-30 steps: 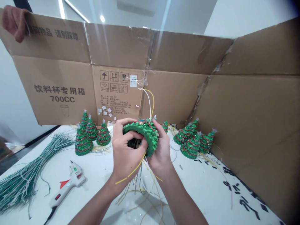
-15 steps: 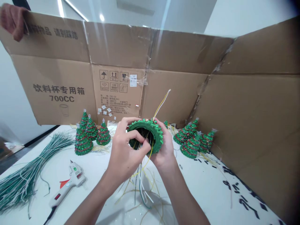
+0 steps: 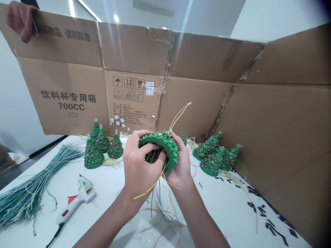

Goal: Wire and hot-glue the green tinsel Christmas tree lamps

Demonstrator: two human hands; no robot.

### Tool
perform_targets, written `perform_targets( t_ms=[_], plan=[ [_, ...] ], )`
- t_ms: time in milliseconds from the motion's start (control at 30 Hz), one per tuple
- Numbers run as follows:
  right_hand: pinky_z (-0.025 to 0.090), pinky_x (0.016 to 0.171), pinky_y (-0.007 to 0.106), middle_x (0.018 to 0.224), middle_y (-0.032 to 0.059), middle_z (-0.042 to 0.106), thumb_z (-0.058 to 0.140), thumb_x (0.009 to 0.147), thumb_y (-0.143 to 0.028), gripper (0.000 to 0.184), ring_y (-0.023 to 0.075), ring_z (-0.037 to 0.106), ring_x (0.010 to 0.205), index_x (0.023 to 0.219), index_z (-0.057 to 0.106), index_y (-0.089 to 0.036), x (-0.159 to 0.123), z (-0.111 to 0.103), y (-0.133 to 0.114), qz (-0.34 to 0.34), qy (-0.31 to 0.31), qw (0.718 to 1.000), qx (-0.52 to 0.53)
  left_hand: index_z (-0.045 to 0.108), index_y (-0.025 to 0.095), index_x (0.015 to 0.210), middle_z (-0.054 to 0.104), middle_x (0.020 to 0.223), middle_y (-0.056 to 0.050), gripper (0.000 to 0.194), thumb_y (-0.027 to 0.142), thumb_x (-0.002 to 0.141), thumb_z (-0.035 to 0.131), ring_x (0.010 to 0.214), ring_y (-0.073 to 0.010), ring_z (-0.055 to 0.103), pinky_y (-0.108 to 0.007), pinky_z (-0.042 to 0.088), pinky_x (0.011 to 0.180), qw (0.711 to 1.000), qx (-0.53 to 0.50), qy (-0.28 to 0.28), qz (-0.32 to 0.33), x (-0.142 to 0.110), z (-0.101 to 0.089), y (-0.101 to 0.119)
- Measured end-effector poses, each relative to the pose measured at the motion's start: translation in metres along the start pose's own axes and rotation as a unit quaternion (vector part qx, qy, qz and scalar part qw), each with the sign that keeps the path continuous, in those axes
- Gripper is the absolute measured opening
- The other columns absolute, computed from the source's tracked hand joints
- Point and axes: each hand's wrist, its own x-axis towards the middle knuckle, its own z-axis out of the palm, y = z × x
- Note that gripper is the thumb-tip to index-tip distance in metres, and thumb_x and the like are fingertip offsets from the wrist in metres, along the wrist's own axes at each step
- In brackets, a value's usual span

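Brown cardboard (image 3: 201,106) backs the white worktop (image 3: 222,217); above, the left hand (image 3: 139,167) has slipped its fingers deeper inside the hollow green tree (image 3: 172,151), probably among its thin yellow wires (image 3: 140,196), pinch hidden; the right hand (image 3: 182,165) clasps its side.

I can't see most fingers of the right hand (image 3: 182,166) behind the tree (image 3: 172,155), and the green wires (image 3: 28,193) run off left.

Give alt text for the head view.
Left hand and right hand hold a green tree ornament, hollow base facing the camera, left fingers inside, wires trailing out. Glue gun and wire bundle lie left on the table; other trees beyond.
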Motion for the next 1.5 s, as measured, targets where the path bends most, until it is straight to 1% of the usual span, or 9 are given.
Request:
perform_targets(
  t_ms=[100, 333, 400, 533, 767, 900, 1033, 1267, 1500],
  plan=[
    [0.069, 0.087, 0.034, 0.075, 0.0007, 0.083, 0.072, 0.092, -0.034, 0.024, 0.0171, 0.076, 0.065, 0.076, 0.081, -0.018, -0.001, 0.002, 0.001, 0.022, 0.010, 1.000, 0.014, 0.078, 0.021, 0.077, 0.071, 0.113, -0.008, 0.014, 0.009, 0.083, 0.080, 0.110, -0.0273, 0.070, -0.049, 0.057, 0.094, 1.000, 0.009, 0.010, 0.003, -0.001, 0.001, -0.002],
    [0.068, 0.087, 0.031, 0.077, 0.0025, 0.083, 0.071, 0.093, -0.032, 0.024, 0.0154, 0.075, 0.065, 0.078, 0.082, -0.015, 0.001, 0.000, -0.002, 0.005, 0.020, 1.000, 0.009, 0.077, 0.021, 0.079, 0.070, 0.118, -0.008, 0.014, 0.008, 0.085, 0.076, 0.115, -0.0275, 0.069, -0.049, 0.057, 0.097, 0.999, -0.024, -0.020, -0.035, 0.000, 0.000, 0.002],
    [0.068, 0.086, 0.033, 0.077, 0.0025, 0.082, 0.072, 0.090, -0.031, 0.022, 0.0171, 0.076, 0.067, 0.078, 0.082, -0.016, 0.003, -0.002, -0.004, -0.001, 0.025, 1.000, 0.003, 0.075, 0.020, 0.079, 0.068, 0.121, -0.009, 0.014, 0.010, 0.088, 0.074, 0.118, -0.0281, 0.067, -0.050, 0.056, 0.099, 0.998, -0.021, -0.046, -0.031, 0.001, -0.003, 0.001],
    [0.068, 0.086, 0.036, 0.073, 0.0033, 0.080, 0.072, 0.089, -0.034, 0.023, 0.0209, 0.078, 0.074, 0.075, 0.080, -0.018, 0.009, -0.005, -0.010, 0.006, 0.030, 1.000, -0.005, 0.073, 0.021, 0.085, 0.064, 0.133, -0.009, 0.012, 0.017, 0.096, 0.071, 0.126, -0.0306, 0.061, -0.056, 0.051, 0.106, 0.990, 0.010, -0.139, -0.008, 0.004, -0.010, -0.001],
    [0.068, 0.088, 0.038, 0.073, 0.0017, 0.079, 0.078, 0.084, -0.033, 0.016, 0.0223, 0.079, 0.079, 0.074, 0.076, -0.020, 0.011, -0.006, -0.018, -0.001, 0.027, 1.000, -0.014, 0.071, 0.023, 0.085, 0.058, 0.139, -0.008, 0.019, 0.023, 0.103, 0.064, 0.141, -0.0278, 0.054, -0.055, 0.042, 0.123, 0.971, -0.056, -0.223, -0.062, 0.012, -0.020, -0.001],
    [0.067, 0.089, 0.037, 0.072, 0.0022, 0.079, 0.080, 0.081, -0.032, 0.015, 0.0236, 0.080, 0.083, 0.073, 0.076, -0.020, 0.011, -0.004, -0.018, 0.000, 0.012, 1.000, -0.017, 0.072, 0.024, 0.083, 0.058, 0.139, -0.008, 0.020, 0.021, 0.102, 0.066, 0.144, -0.0282, 0.053, -0.055, 0.043, 0.124, 0.964, -0.079, -0.243, -0.069, 0.015, -0.022, -0.003],
    [0.067, 0.089, 0.037, 0.071, 0.0004, 0.078, 0.080, 0.083, -0.031, 0.015, 0.0217, 0.080, 0.079, 0.074, 0.076, -0.019, 0.013, -0.005, -0.021, 0.000, 0.014, 1.000, -0.009, 0.066, 0.023, 0.077, 0.057, 0.141, -0.007, 0.023, 0.015, 0.098, 0.067, 0.147, -0.0307, 0.051, -0.060, 0.044, 0.125, 0.965, -0.074, -0.245, -0.061, 0.014, -0.021, -0.005],
    [0.067, 0.092, 0.039, 0.072, -0.0001, 0.079, 0.081, 0.084, -0.033, 0.015, 0.0221, 0.080, 0.079, 0.078, 0.076, -0.020, 0.018, -0.014, -0.027, -0.025, 0.024, 0.999, -0.014, 0.067, 0.025, 0.079, 0.049, 0.163, -0.005, 0.023, 0.016, 0.100, 0.066, 0.155, -0.0305, 0.047, -0.065, 0.044, 0.127, 0.942, -0.090, -0.319, -0.052, 0.017, -0.028, -0.009],
    [0.067, 0.091, 0.042, 0.072, 0.0017, 0.080, 0.074, 0.088, -0.032, 0.018, 0.0232, 0.080, 0.079, 0.076, 0.078, -0.019, 0.018, -0.011, -0.031, -0.030, 0.039, 0.999, -0.020, 0.069, 0.025, 0.079, 0.040, 0.175, -0.001, 0.023, 0.017, 0.100, 0.066, 0.164, -0.0312, 0.037, -0.071, 0.037, 0.130, 0.930, -0.038, -0.366, -0.015, 0.024, -0.042, -0.009]
  ],
)
